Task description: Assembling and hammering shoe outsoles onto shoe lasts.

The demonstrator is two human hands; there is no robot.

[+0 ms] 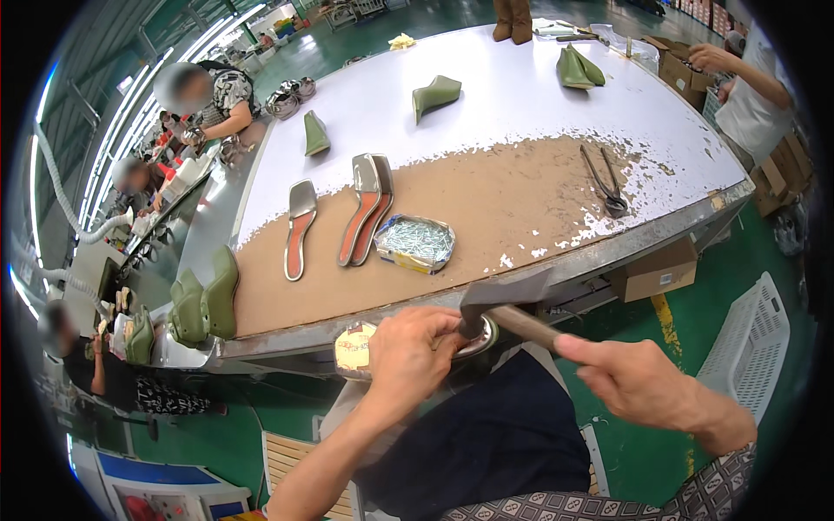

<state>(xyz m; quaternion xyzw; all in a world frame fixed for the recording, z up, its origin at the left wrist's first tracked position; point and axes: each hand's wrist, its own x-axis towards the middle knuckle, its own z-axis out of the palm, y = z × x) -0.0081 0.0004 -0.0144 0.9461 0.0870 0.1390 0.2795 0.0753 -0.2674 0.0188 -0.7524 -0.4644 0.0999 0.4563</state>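
Note:
My right hand (638,378) grips the wooden handle of a hammer (526,326). The dark hammer head sits right beside the fingertips of my left hand (413,352). Those fingers are closed over a shoe part with a shiny curved rim (484,341), mostly hidden beneath my hand and the hammer. A yellowish printed piece (354,349) shows at the left of that hand; whether it joins the shoe part I cannot tell. On the table just beyond stands an open tray of nails (415,242). Left of it lie several orange and silver insoles (300,227).
Pincers (610,184) lie at the table's right. Green wedge heels (437,95) stand across the white tabletop (365,104), more (221,291) at its left corner. A cardboard box (656,273) and white plastic crate (751,347) are at right. Other people work around the table.

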